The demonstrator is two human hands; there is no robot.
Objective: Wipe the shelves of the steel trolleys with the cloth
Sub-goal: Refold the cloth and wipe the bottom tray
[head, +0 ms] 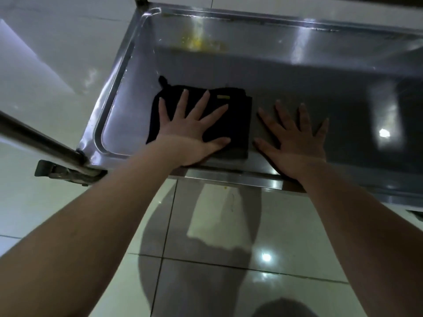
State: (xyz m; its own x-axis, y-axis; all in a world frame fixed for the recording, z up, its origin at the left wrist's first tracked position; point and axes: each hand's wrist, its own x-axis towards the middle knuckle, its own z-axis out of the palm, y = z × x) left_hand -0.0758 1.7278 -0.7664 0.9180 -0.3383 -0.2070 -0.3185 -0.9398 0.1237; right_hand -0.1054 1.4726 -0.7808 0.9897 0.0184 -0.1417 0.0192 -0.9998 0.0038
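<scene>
A folded black cloth (238, 124) with a small yellow tag lies on the left part of a steel trolley shelf (297, 83). My left hand (194, 131) presses flat on the cloth with fingers spread wide. My right hand (295, 143) lies flat on the bare steel just right of the cloth, fingers spread, holding nothing. A yellow stain (196, 43) sits near the shelf's far rim.
The shelf has a raised rim (240, 177) along its near edge. A steel post (39, 138) and a caster wheel (45, 170) stand at the trolley's near-left corner. Glossy pale floor tiles (206, 248) surround the trolley.
</scene>
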